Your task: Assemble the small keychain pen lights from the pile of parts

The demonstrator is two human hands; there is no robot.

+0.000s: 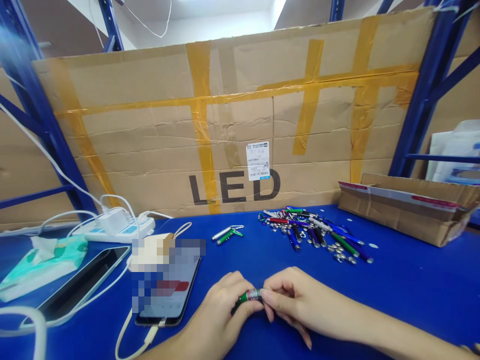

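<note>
Low in the middle of the head view, my left hand (229,306) is closed round a small green tube (250,296) with a red and silver band. My right hand (290,299) pinches the tube's right end between thumb and fingers. That end is partly covered by the fingertips, so I cannot tell whether a smaller part is held there. Beyond the hands lie a silver tube (221,233) and a green tube with a clip (230,235), side by side. To their right spreads a pile of coloured metal tubes (317,232), with small silver rings or caps (339,255).
A long open cardboard box (397,210) stands at the back right, before a big cardboard panel (150,150). At left are a charging phone (170,295), another phone (82,280), a tissue pack (56,260), a power strip (146,230) and white cables.
</note>
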